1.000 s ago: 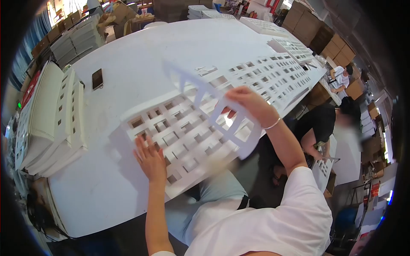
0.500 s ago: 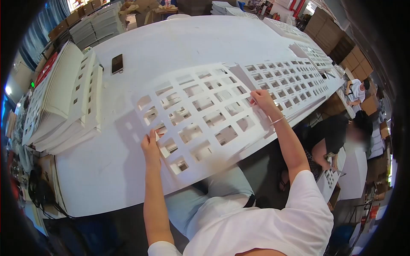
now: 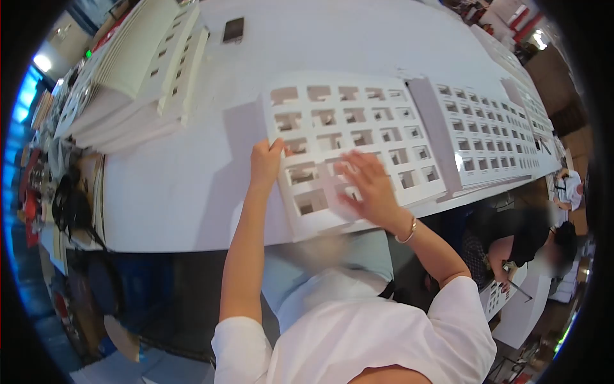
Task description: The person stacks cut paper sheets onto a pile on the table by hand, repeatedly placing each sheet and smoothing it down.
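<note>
One white panel [image 3: 329, 221] of square openings lies on the bench [image 3: 173, 211], in front of the person; it has five openings along its far edge and five down its left edge. It sits on more white layers with openings, too closely stacked to count. The left hand [image 3: 265, 165] holds the panel's left edge, its fingers closed narrowly there. The right hand [image 3: 369, 187] is over the middle of the panel, palm down, its fingers spread wide and blurred; whether they touch it I cannot tell. One bracelet [image 3: 408, 231] is on the right wrist.

Just beside the panel, to the right, lies one stack of perforated sheets [image 3: 451, 160], with more perforated sheets beyond it. Well apart to the left is one tall pile of bent white sheets [image 3: 137, 70], some with small openings, its layers too many to count. One phone [image 3: 233, 31] lies between pile and panel, towards the far side.

Two other people are to the right: one in a dark top [image 3: 515, 233], with a thin tool by the hand, and one in a white top [image 3: 570, 188].
</note>
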Action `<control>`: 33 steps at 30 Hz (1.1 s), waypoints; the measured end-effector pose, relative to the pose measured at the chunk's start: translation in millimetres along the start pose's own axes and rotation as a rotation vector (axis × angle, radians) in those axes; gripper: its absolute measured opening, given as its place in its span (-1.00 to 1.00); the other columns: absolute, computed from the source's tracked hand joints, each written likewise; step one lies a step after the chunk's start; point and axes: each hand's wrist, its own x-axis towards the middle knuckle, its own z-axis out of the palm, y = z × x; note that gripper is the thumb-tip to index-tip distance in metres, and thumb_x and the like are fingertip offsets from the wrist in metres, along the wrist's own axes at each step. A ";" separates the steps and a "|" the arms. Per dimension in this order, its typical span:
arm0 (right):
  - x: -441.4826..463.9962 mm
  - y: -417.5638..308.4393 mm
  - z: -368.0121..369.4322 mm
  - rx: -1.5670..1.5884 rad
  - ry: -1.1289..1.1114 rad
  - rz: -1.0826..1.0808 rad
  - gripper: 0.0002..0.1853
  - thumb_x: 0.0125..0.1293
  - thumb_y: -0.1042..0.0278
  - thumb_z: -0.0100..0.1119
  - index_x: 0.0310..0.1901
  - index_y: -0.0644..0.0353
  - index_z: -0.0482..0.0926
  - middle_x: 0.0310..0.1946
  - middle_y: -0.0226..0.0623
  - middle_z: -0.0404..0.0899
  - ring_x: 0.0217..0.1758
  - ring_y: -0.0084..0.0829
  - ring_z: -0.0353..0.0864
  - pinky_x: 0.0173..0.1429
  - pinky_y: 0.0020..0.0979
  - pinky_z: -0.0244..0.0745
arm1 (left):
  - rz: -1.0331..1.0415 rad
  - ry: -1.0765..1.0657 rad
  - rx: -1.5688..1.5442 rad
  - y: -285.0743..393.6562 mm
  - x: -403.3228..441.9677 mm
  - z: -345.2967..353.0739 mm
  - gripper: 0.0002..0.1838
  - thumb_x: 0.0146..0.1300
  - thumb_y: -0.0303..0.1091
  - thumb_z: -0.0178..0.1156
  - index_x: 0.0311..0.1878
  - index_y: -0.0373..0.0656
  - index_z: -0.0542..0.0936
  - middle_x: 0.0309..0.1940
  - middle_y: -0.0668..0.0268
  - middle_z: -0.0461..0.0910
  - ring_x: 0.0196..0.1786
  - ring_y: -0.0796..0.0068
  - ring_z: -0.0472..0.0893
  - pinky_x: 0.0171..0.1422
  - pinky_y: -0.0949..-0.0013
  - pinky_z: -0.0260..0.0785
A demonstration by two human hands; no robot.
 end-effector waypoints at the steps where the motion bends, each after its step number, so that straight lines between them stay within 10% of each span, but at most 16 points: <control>1: -1.3 -22.5 7.9 0.001 -0.098 -0.068 -0.35 0.25 0.12 0.37 0.37 0.02 0.44 0.46 -0.17 0.32 0.56 -0.08 0.23 0.58 0.05 0.09 | -0.007 -0.006 0.008 1.2 0.1 -0.4 -0.64 0.36 -0.19 0.14 -0.33 -0.35 0.67 -0.43 0.17 0.72 -0.34 0.37 0.65 -0.15 0.24 0.44; 3: -4.3 -52.0 22.4 0.025 -0.242 -0.181 -0.22 0.24 -0.10 0.33 0.47 -0.05 0.35 0.56 -0.25 0.19 0.64 -0.14 0.09 0.66 0.08 -0.07 | -0.004 -0.005 0.039 -6.0 7.2 0.8 -0.65 0.35 -0.21 0.13 -0.34 -0.35 0.67 -0.42 0.15 0.72 -0.34 0.34 0.66 -0.13 0.23 0.45; 22: -37.7 -61.8 82.2 0.021 -0.292 -0.149 -0.15 0.22 0.05 0.36 0.51 0.09 0.27 0.55 -0.34 0.24 0.65 -0.29 0.11 0.66 0.12 -0.10 | -0.012 -0.091 0.107 19.2 -3.3 -2.8 -0.62 0.37 -0.22 0.07 -0.34 -0.41 0.63 -0.56 0.22 0.69 -0.40 0.31 0.70 -0.12 0.21 0.53; 25: -39.5 -58.4 85.4 0.028 -0.269 -0.153 -0.15 0.22 0.05 0.35 0.52 0.09 0.26 0.56 -0.35 0.24 0.66 -0.32 0.11 0.65 0.11 -0.09 | 0.027 0.077 0.377 56.0 -1.0 -14.7 -0.55 0.44 -0.12 0.08 -0.16 -0.44 0.64 -0.31 0.11 0.75 -0.23 0.20 0.70 0.01 0.17 0.52; 28: -40.0 -57.4 88.4 0.009 -0.250 -0.156 -0.14 0.19 0.05 0.36 0.51 0.07 0.28 0.55 -0.36 0.26 0.65 -0.33 0.15 0.64 0.11 -0.04 | 0.536 0.375 0.523 65.4 21.6 -6.5 -0.39 0.49 0.04 0.04 0.19 -0.42 0.55 0.21 -0.04 0.60 0.24 0.09 0.57 0.35 0.09 0.37; 33: -39.0 -58.5 90.8 -0.005 -0.188 -0.162 -0.16 0.15 0.05 0.35 0.49 0.07 0.33 0.53 -0.35 0.30 0.61 -0.31 0.24 0.61 0.09 0.06 | 0.654 0.226 0.933 40.9 84.5 18.4 -0.19 0.52 0.17 -0.07 0.55 -0.33 0.15 0.61 0.00 0.05 0.67 0.11 -0.04 0.68 -0.03 -0.17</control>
